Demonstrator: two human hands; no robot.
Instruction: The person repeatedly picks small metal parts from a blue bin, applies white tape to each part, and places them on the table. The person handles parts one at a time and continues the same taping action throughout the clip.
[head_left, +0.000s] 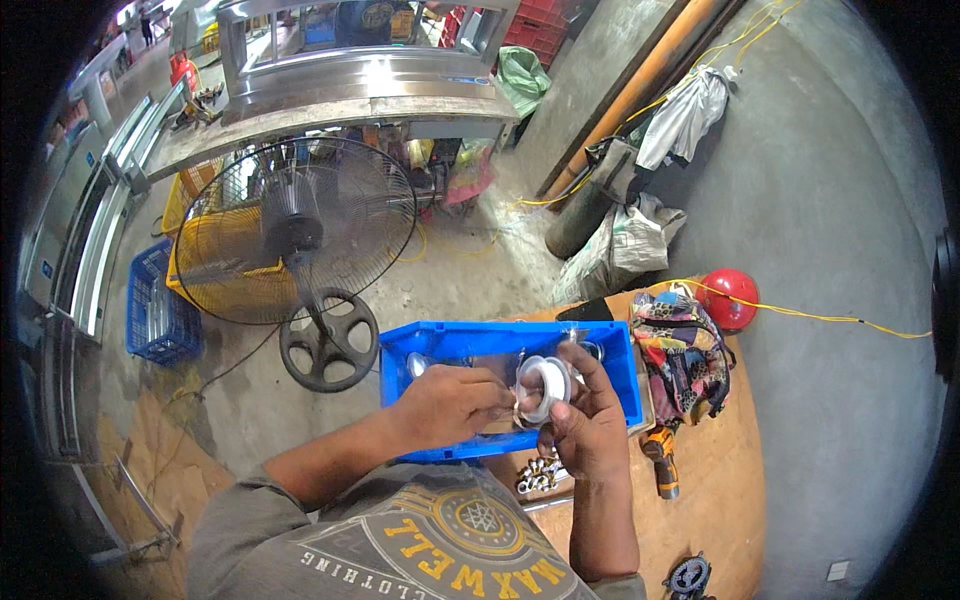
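Observation:
Over the blue plastic bin [400, 352], my right hand [592, 415] grips a round white spool [548, 384] by its rim, between thumb and fingers. The spool looks like a roll of white thread seal tape, with a pale, see-through flange. Close against its left side, my left hand [450, 405] is closed in a pinch; whatever its fingertips hold is too small to make out. Inside the bin, a shiny metal part [417, 364] lies at the left end. My hands hide much of the bin's middle.
On the wooden table, an orange cordless drill [660, 462], metal fittings [540, 474] and a patterned bag [682, 350] lie around the bin, with a red ball-shaped object [727, 299] behind. Beyond stand a black fan [297, 230] and a blue crate [160, 305]. A yellow cable [800, 315] crosses rightward.

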